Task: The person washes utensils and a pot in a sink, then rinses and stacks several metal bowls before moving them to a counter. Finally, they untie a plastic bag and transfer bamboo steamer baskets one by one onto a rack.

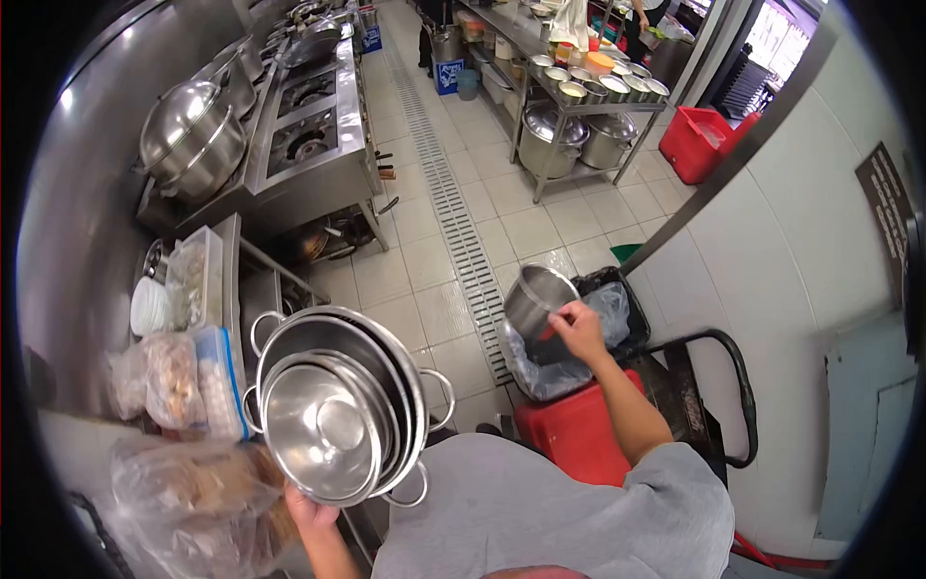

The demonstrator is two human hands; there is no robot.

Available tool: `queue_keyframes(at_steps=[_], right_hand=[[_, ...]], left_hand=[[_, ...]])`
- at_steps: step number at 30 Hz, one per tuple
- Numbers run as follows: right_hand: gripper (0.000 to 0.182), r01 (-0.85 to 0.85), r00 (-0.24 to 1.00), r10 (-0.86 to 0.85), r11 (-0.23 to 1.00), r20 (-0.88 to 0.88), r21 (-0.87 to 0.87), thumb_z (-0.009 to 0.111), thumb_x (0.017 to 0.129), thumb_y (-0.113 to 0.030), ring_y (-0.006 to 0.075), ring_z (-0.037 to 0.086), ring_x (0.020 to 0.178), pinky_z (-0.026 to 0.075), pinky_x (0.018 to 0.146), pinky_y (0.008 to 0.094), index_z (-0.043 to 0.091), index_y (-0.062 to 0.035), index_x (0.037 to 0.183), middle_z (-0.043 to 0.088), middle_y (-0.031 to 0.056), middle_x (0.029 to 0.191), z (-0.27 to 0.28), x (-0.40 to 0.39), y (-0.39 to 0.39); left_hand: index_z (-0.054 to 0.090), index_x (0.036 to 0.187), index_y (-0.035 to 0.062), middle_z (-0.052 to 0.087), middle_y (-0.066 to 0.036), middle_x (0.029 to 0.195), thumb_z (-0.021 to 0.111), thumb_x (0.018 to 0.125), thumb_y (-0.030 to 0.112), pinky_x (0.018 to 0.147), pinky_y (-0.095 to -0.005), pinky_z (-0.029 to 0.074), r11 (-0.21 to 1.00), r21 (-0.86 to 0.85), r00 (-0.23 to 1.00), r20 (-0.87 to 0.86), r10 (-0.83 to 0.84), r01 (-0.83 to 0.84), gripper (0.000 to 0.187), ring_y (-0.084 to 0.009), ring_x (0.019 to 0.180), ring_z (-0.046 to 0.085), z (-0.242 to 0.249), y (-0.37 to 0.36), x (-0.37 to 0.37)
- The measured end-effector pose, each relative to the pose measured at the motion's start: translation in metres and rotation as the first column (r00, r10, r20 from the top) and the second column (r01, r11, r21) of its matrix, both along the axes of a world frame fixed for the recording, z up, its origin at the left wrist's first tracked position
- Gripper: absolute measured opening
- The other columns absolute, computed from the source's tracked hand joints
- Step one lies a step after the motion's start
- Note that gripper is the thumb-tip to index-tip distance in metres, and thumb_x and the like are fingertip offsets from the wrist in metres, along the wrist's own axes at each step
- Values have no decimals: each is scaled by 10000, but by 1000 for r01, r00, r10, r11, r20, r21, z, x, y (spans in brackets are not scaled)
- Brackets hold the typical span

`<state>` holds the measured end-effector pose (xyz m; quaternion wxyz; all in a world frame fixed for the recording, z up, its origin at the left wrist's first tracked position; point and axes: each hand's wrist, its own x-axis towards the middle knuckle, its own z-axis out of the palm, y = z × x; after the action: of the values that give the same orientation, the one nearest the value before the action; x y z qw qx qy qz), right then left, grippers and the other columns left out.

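Note:
A nested stack of steel bowls (309,434), the outer ones with loop handles, rests in my left hand (314,510), which is closed on the lower rim. The stack is tilted so the bowls' insides face me. My right hand (579,330) grips the rim of a round steel container (538,297). That container is tipped above a black bin (635,307) lined with clear plastic (550,384). My right thumb shows on the rim; the other fingers are partly hidden.
A red plastic container (584,434) stands against the bin, beside a black-handled cart (743,386). Bagged food (193,492) lies at left. A gas stove (309,135) carries a large steamer pot (193,135). A steel table (569,108) holds several condiment tins. A drain grate (453,212) crosses the floor.

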<state>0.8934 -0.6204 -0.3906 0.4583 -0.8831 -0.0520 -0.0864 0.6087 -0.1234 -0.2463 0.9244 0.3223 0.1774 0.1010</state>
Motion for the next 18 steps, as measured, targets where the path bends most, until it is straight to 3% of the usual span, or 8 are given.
queue_keyframes(at_steps=[2, 3, 7, 10, 12, 15, 18], right_hand=[[241, 237, 949, -151, 920, -276, 311, 736, 936, -246, 153, 639, 594, 528, 555, 303, 694, -18, 871, 672, 59, 748, -20, 60, -16], [263, 373, 907, -192, 780, -374, 503, 709, 973, -269, 99, 606, 550, 517, 506, 251, 680, -34, 858, 645, 21, 717, -27, 88, -24], [326, 683, 730, -231, 267, -643, 679, 684, 965, -425, 145, 594, 656, 520, 563, 300, 635, -126, 1085, 650, 42, 929, -55, 164, -66], [391, 711, 682, -227, -20, -695, 703, 673, 952, -498, 141, 551, 689, 524, 610, 301, 611, -168, 1153, 645, 15, 953, -73, 193, -91], [363, 713, 674, -205, -71, -710, 697, 665, 957, -494, 138, 531, 685, 522, 630, 297, 603, -204, 1168, 642, 9, 975, -78, 202, -104], [407, 769, 551, -360, -130, -753, 626, 676, 947, -520, 137, 552, 666, 530, 602, 313, 610, -171, 1146, 643, 15, 948, -46, 229, -87], [383, 734, 619, -433, 21, -656, 679, 683, 963, -477, 138, 573, 600, 535, 562, 322, 623, -107, 1044, 646, 31, 860, -28, 273, -77]], left_hand=[[588, 1317, -49, 671, -201, 1279, 601, 958, 124, 1028, -512, 548, 997, -10, 996, 32, -78, 78, 398, -340, 1160, 671, -3, 2, 65], [605, 1283, -57, 690, -196, 1236, 631, 930, 87, 1000, -485, 569, 996, 5, 995, 25, -93, 93, 383, -318, 1123, 692, -1, 1, 99], [610, 1255, -73, 710, -182, 1176, 659, 883, 36, 925, -408, 605, 982, 107, 986, -69, -150, 157, 390, -270, 1030, 726, 6, 13, 232], [573, 1287, -93, 694, -191, 1205, 619, 859, -18, 910, -401, 602, 978, 110, 980, -106, -168, 180, 438, -281, 1045, 717, 4, 31, 337], [571, 1294, -81, 695, -172, 1196, 629, 872, 6, 901, -389, 600, 965, 100, 967, -107, -231, 242, 434, -266, 1044, 715, 19, 35, 414], [564, 1310, -67, 681, -158, 1234, 617, 905, 31, 933, -387, 586, 935, 73, 935, -112, -337, 346, 420, -259, 1081, 701, 9, 47, 517], [561, 1319, -66, 670, -159, 1261, 612, 912, 31, 969, -398, 570, 914, 88, 918, -66, -391, 396, 421, -263, 1110, 689, 5, 39, 628]])
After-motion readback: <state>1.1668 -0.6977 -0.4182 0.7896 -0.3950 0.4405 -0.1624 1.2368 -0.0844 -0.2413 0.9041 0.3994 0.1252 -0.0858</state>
